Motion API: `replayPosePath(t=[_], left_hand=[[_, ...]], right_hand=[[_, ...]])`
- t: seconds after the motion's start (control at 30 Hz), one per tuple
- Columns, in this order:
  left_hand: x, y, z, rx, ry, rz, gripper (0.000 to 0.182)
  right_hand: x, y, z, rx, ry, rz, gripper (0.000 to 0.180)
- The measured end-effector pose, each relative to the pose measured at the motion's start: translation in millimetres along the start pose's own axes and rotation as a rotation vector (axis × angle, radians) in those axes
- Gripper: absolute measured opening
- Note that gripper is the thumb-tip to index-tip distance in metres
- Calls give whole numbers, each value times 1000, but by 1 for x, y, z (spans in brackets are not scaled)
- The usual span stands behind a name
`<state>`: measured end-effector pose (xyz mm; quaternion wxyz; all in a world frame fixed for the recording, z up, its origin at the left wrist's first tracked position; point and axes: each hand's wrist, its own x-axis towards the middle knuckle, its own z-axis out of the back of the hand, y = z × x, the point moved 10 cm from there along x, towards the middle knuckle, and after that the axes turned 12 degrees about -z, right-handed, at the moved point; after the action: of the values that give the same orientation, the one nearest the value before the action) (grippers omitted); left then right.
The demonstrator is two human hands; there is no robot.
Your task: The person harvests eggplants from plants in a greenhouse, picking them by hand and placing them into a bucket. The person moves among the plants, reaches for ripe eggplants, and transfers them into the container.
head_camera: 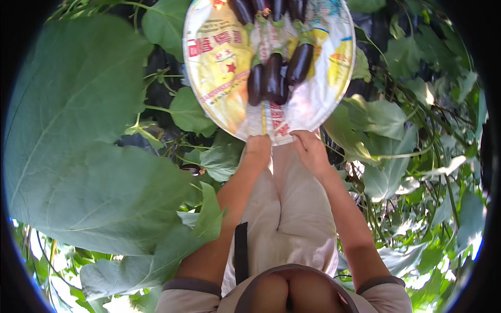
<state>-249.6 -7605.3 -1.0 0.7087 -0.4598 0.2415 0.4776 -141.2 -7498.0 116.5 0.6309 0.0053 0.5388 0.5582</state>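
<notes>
A round tray or shallow basket lined with printed plastic sacking (223, 84) is held out in front of my legs. My left hand (258, 146) grips its near edge, knuckles up. Just to the right, my right hand (312, 150) pinches the same edge with the thumb on top. Glossy dark purple eggplants (275, 76) lie in a group in the middle of the lining, green caps pointing away from me. Beyond them, more eggplants (278, 9) run out of the picture at the top. The lining bears large printed writing. The tray's underside is hidden.
Very large leaves (78, 117) crowd close on the left, one overlapping my left arm. Stems and foliage (391, 117) stand on the right. Black plastic sheeting (164, 64) shows between leaves. A partly hidden purple eggplant (190, 168) hangs left of my left hand.
</notes>
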Motion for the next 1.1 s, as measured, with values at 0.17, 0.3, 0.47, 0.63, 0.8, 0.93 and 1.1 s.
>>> replayPosePath(t=[0.17, 0.3, 0.47, 0.63, 0.8, 0.93, 1.1], left_hand=[[-7, 24, -17, 143, -160, -56, 26], [2, 6, -6, 223, -206, -110, 20], [3, -10, -4, 280, -226, -53, 15], [-9, -23, -15, 362, -294, -24, 14], [-32, -70, -23, 338, -455, 107, 15], [-50, -136, -77, 263, -428, 192, 15], [-98, -198, -187, 85, -362, 177, 15]], right_hand=[[-108, -84, -23, 66, -151, -151, 18], [-170, -129, -18, -51, -224, -259, 17], [-219, -240, -13, -93, -193, -519, 23], [-245, -369, 7, -478, -273, -485, 45], [-242, -470, 14, -513, -172, -561, 50], [-248, -425, 5, -392, -276, -316, 46], [-301, -293, -35, -333, -411, 89, 48]])
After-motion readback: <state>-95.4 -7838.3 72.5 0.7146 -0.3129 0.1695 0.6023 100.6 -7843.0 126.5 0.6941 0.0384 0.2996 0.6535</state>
